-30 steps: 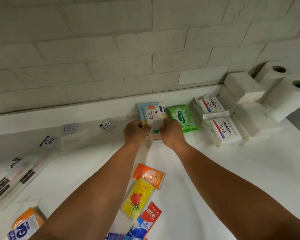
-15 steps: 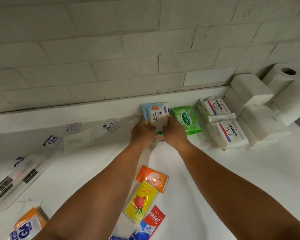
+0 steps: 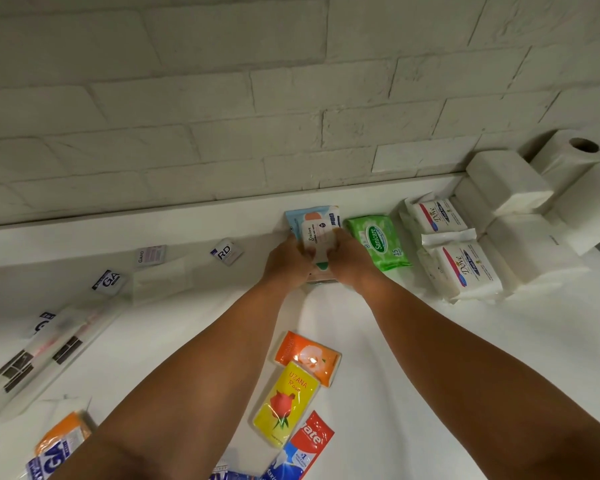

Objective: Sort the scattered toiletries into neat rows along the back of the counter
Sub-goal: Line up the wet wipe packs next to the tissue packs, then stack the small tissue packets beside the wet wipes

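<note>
Both hands have edged a little toward the wall with the pack between them, while everything else lies as it did. At the far left of the counter [image 3: 447, 375], long clear toothbrush packs [image 3: 39, 351] lie slanted, and small sachets [image 3: 226, 251] are strung loosely along the back ledge. The left hand [image 3: 284, 268] and the right hand [image 3: 352, 268] meet at the back of the counter, backs to the camera. Their fingers curl onto the two long sides of a white wipes pack [image 3: 317, 237], so it is clamped from both sides. That pack lies on top of a blue pack [image 3: 293, 220] whose far end is just beside the ledge. Its long axis runs from the person toward the wall, parallel to the green Sanicare pack [image 3: 378, 242] just beside the right hand. Further right come two Dove packs [image 3: 465, 268], then folded tissue stacks [image 3: 506, 181] and toilet rolls [image 3: 568, 157] in the corner. This row looks settled, and the open room at the back lies to the left of the hands. The unsorted things lie toward the person: an orange pack [image 3: 309, 356], a yellow rose pack [image 3: 286, 403] and a red sachet [image 3: 312, 439], between the forearms and nearer the left one. After letting go, either hand would have to draw straight back for them.
</note>
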A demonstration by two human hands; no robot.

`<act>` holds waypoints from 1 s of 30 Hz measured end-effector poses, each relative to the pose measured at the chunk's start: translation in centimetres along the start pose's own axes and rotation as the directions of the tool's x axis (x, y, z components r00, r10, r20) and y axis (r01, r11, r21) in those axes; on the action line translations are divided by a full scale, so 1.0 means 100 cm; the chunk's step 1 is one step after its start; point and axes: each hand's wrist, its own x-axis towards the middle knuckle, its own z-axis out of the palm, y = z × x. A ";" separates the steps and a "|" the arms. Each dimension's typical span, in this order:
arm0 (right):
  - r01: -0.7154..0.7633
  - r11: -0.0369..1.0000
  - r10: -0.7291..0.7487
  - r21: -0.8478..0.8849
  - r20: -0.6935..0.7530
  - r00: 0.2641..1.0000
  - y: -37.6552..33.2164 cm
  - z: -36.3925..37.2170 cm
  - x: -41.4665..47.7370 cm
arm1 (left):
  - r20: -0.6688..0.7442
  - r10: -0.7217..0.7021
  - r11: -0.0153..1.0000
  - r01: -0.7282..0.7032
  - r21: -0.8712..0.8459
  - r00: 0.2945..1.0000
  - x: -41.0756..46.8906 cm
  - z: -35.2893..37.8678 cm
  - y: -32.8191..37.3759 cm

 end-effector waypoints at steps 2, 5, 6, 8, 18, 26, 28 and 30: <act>0.011 0.999 -0.011 -0.036 -0.008 1.000 0.000 0.002 -0.001 | -0.020 0.007 1.000 -0.007 -0.007 1.000 -0.002 -0.002 -0.002; 0.043 0.996 -0.051 -0.082 -0.103 0.993 -0.003 0.007 -0.004 | -0.103 0.040 0.998 -0.045 -0.047 0.994 -0.012 -0.013 -0.009; 0.055 0.994 -0.068 -0.089 -0.152 0.986 -0.006 0.009 -0.005 | -0.133 0.035 0.996 -0.044 -0.071 0.991 -0.014 -0.019 -0.016; 0.135 0.979 -0.168 -0.151 -0.234 0.958 -0.015 0.014 -0.009 | -0.204 0.041 0.997 -0.053 -0.054 0.978 -0.016 -0.034 -0.036; 0.440 0.889 -0.435 -0.124 0.066 0.898 -0.085 0.108 -0.022 | -0.288 0.039 0.905 0.089 0.416 0.957 -0.003 -0.142 -0.174; 0.356 0.895 -0.302 -0.268 0.223 0.927 -0.118 0.161 -0.003 | -0.046 -0.207 0.731 0.185 0.657 0.977 0.001 -0.182 -0.220; 0.369 0.869 -0.302 -0.330 0.238 0.923 -0.124 0.170 0.001 | -0.058 -0.241 0.727 0.219 0.650 0.969 -0.004 -0.190 -0.228; 0.395 0.849 -0.318 -0.350 0.258 0.912 -0.130 0.180 0.000 | -0.069 -0.263 0.734 0.246 0.633 0.962 -0.010 -0.196 -0.237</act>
